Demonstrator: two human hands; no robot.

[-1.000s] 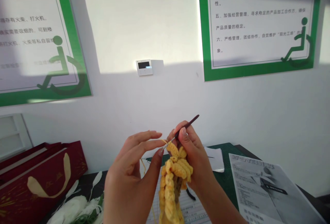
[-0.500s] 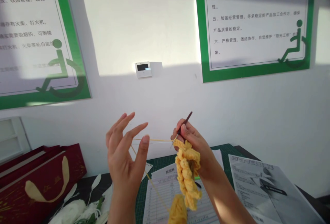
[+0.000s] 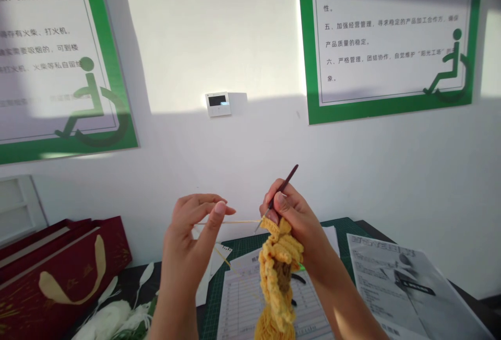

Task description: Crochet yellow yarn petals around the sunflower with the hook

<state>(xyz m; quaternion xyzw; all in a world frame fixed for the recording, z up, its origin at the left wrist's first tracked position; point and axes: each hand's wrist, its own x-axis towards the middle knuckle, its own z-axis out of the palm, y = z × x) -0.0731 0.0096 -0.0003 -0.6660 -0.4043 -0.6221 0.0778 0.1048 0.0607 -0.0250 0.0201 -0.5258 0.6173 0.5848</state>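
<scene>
My right hand (image 3: 291,209) grips a crochet hook (image 3: 288,177) with a dark handle and a thin metal tip, its tip pointing down to the left. From the same fingers hangs a yellow crocheted piece (image 3: 279,248) with ruffled edges and a brown part in its middle. A strand of yellow yarn (image 3: 245,221) runs taut from the hook to my left hand (image 3: 191,241), passing behind its bent fingers. The left thumb is close to the index finger; whether they touch I cannot tell. Below the piece is a bundle of yellow yarn (image 3: 272,327), partly out of frame.
Printed sheets (image 3: 237,303) lie on a green cutting mat (image 3: 213,298), with a black-handled item partly hidden there. A printed page (image 3: 407,277) is at the right. Dark red gift bags (image 3: 66,282) and white yarn (image 3: 105,321) stand left. Behind is a white wall with posters (image 3: 387,113).
My left hand has lowered and turned, its spread fingers folding in toward the thumb. The hook tip has shifted slightly down and left, and the crocheted piece has swung, showing more of its brown part.
</scene>
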